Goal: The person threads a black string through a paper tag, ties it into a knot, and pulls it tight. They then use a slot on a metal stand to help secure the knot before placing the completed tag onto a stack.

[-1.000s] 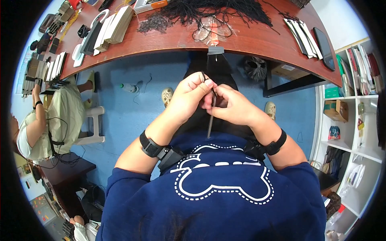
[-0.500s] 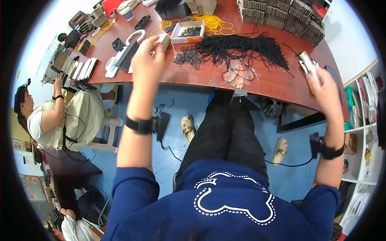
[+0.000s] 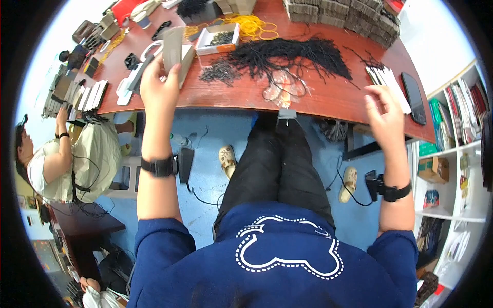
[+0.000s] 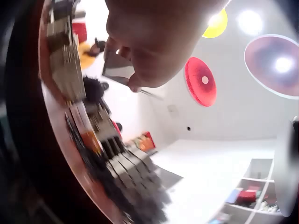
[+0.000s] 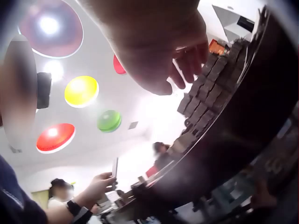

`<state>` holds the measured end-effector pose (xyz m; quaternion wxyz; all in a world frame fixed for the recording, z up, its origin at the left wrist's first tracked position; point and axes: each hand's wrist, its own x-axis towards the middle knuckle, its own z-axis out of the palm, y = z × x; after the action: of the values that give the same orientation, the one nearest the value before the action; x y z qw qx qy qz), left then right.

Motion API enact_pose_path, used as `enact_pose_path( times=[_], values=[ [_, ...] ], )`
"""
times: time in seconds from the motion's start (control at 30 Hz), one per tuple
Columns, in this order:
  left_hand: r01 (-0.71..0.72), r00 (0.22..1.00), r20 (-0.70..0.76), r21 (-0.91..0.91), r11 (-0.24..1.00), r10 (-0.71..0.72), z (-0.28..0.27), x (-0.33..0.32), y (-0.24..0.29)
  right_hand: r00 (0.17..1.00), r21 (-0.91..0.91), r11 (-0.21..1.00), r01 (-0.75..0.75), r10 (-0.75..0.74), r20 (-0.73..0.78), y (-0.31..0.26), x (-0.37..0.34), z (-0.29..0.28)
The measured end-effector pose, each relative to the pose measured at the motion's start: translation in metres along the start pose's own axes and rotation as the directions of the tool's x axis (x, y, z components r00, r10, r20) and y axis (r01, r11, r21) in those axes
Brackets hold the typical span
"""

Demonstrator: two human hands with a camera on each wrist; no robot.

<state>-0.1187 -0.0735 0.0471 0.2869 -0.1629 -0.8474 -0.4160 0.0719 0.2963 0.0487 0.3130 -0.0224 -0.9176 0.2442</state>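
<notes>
My left hand (image 3: 160, 92) pinches a flat greyish card (image 3: 173, 49) upright over the table's left part, beside a row of pale cards (image 3: 187, 59). The left wrist view shows the card (image 4: 117, 67) between thumb and fingers of the left hand (image 4: 149, 42). My right hand (image 3: 386, 118) is held near the table's right front edge with relaxed fingers and nothing in them, just below a stack of white cards (image 3: 393, 87). In the right wrist view the fingers of the right hand (image 5: 159, 51) hang loosely, holding nothing.
Black cords (image 3: 303, 55) lie mid-table by a white box (image 3: 218, 40) and yellow bands (image 3: 257, 26). Grey stacks (image 3: 341, 20) stand behind. A phone (image 3: 414, 97) lies at right. Another person (image 3: 51, 164) sits at left.
Both hands parted from the dark strip at my lap and moved out over the table. The left hand now holds a card; the right hand has let go of a pale piece at the right stack.
</notes>
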Motion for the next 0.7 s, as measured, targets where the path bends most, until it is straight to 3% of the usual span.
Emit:
enact_pose_path(
  times=[0.03, 0.1, 0.13, 0.2, 0.23, 0.3, 0.33, 0.37, 0.4, 0.47, 0.5, 0.53, 0.57, 0.63, 0.7],
  values=[
    [0.14, 0.986, 0.119, -0.238, 0.961, -0.115, 0.005, -0.023, 0.018, 0.998, 0.214, 0.975, -0.061, 0.053, 0.045, -0.015, -0.009, 0.008],
    [-0.086, 0.96, 0.233, -0.279, 0.957, 0.154, 0.029, -0.07, 0.024, 0.989, 0.278, 0.957, 0.084, -0.115, 0.096, -0.033, -0.026, 0.03],
    [0.021, 0.946, 0.312, -0.338, 0.941, 0.091, 0.034, -0.094, 0.043, 0.986, 0.352, 0.935, 0.034, -0.089, 0.142, -0.041, -0.036, 0.044],
    [0.121, 0.836, 0.547, -0.237, 0.964, 0.03, 0.047, -0.131, 0.048, 0.967, 0.44, 0.889, -0.128, 0.014, 0.253, -0.061, -0.049, 0.064],
    [0.224, 0.832, 0.554, -0.371, 0.901, 0.021, 0.053, -0.14, 0.06, 0.943, 0.448, 0.861, -0.238, 0.094, 0.32, -0.07, -0.054, 0.071],
    [0.382, 0.9, 0.412, -0.585, 0.716, -0.144, 0.05, -0.129, 0.073, 0.94, 0.526, 0.803, -0.279, 0.116, 0.322, -0.076, -0.059, 0.079],
    [0.359, 0.91, 0.395, -0.6, 0.715, -0.126, 0.04, -0.107, 0.068, 0.943, 0.524, 0.808, -0.268, 0.11, 0.313, -0.077, -0.061, 0.08],
    [0.252, 0.96, 0.262, -0.644, 0.722, -0.101, 0.033, -0.081, 0.063, 0.948, 0.531, 0.81, -0.25, 0.094, 0.304, -0.078, -0.061, 0.081],
    [0.219, 0.961, 0.244, -0.39, 0.894, -0.129, 0.018, -0.051, 0.045, 0.937, 0.559, 0.777, -0.289, 0.11, 0.332, -0.078, -0.062, 0.082],
    [0.296, 0.946, 0.182, -0.143, 0.944, -0.269, -0.002, 0.006, 0.021, 0.906, 0.607, 0.697, -0.383, 0.155, 0.394, -0.076, -0.065, 0.083],
    [0.24, 0.958, 0.165, 0.0, 0.971, -0.236, -0.003, 0.03, -0.021, 0.895, 0.593, 0.698, -0.401, 0.159, 0.417, -0.075, -0.066, 0.082],
    [0.387, 0.899, 0.176, 0.108, 0.916, -0.401, -0.011, 0.043, -0.011, 0.896, 0.591, 0.703, -0.396, 0.155, 0.416, -0.074, -0.068, 0.082],
    [0.29, 0.939, 0.143, 0.159, 0.944, -0.313, -0.005, 0.065, -0.074, 0.898, 0.588, 0.708, -0.392, 0.154, 0.413, -0.073, -0.07, 0.081],
    [0.273, 0.912, 0.169, 0.432, 0.859, -0.375, -0.01, 0.08, -0.079, 0.881, 0.606, 0.666, -0.435, 0.176, 0.439, -0.075, -0.073, 0.08],
    [0.278, 0.867, 0.249, 0.478, 0.833, -0.432, -0.01, 0.083, -0.078, 0.881, 0.629, 0.639, -0.443, 0.181, 0.437, -0.071, -0.078, 0.084]
  ],
)
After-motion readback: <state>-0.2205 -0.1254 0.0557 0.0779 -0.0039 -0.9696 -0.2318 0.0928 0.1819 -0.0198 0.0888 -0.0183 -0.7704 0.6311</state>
